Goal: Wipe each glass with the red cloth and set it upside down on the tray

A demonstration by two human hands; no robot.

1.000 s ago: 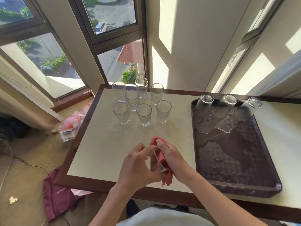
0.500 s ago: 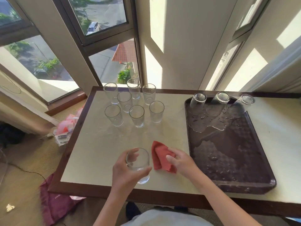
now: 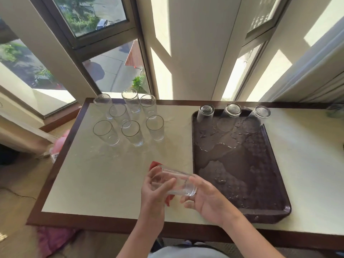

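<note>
Table (image 3: pixel 104 183), windows (image 3: pixel 104 71), pink bag (image 3: pixel 52 239)

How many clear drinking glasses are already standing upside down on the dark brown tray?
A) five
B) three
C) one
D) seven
B: three clear glasses stand upside down in a row along the far edge of the dark brown plastic tray, the left one, the middle one and the right one; the rest of the tray holds only puddles of water.
</note>
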